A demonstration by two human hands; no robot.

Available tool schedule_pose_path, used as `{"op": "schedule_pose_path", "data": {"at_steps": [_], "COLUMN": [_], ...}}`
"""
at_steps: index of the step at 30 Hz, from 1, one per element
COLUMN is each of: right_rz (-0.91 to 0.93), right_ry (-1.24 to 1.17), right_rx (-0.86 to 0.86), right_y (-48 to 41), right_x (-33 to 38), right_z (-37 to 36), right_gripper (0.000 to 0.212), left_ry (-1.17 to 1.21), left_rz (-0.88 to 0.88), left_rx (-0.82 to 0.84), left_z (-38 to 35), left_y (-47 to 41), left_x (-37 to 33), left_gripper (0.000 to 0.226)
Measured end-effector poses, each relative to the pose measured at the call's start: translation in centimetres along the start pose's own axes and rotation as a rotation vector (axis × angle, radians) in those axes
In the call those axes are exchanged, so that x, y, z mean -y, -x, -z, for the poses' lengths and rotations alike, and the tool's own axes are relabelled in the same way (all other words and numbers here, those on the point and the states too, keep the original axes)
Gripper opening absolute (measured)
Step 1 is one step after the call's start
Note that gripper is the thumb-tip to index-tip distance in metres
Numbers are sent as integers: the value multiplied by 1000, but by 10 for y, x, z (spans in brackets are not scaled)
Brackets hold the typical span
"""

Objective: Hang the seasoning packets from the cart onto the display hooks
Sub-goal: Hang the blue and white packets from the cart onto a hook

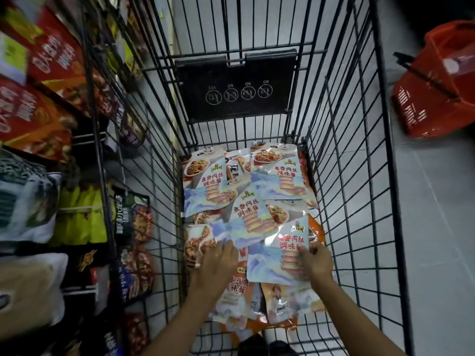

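Several flat seasoning packets lie overlapped on the floor of a black wire cart [341,176]. Most are pale blue with red lettering and a noodle dish picture; orange ones show beneath them. My right hand [314,263] grips the right edge of the nearest blue packet [272,260], fingers curled over it. My left hand [218,263] rests flat with fingers spread on the packets at the left, beside that same blue packet. Other blue packets [205,183] lie farther back. The display at the left is packed with hanging bags; its hooks are hidden.
The cart's folded black child-seat flap [235,86] stands at the far end. A display rack of hanging bags [51,98] runs close along the cart's left side. A red shopping basket [437,86] sits on the grey tiled floor to the right.
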State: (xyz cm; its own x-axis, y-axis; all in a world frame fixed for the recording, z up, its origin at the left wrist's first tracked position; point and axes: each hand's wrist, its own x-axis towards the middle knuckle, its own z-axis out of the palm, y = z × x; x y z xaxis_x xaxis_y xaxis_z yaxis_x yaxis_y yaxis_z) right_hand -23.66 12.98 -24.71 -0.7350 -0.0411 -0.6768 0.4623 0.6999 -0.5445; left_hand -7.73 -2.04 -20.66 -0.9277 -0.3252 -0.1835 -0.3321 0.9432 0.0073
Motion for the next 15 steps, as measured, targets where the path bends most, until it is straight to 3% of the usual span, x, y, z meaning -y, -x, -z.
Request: {"op": "schedule_pose_path", "data": {"at_steps": [5, 8, 11, 15], "right_rz": [-81, -80, -62, -44], "right_ry": [-95, -93, -98, -116], "right_rx": [1, 8, 10, 20], "right_y": [4, 4, 5, 6], "right_x": [-2, -3, -4, -7], "right_z": [1, 0, 1, -1], "right_gripper": [14, 15, 14, 10], "left_ry": [-26, 36, 225, 542], "left_rz": [-40, -22, 199, 679], "left_rx": [-40, 52, 55, 35], "left_z": [-20, -23, -23, -19], "left_y": [51, 65, 63, 31], "left_x": [-16, -23, -24, -26], "left_gripper": [6, 31, 35, 69]}}
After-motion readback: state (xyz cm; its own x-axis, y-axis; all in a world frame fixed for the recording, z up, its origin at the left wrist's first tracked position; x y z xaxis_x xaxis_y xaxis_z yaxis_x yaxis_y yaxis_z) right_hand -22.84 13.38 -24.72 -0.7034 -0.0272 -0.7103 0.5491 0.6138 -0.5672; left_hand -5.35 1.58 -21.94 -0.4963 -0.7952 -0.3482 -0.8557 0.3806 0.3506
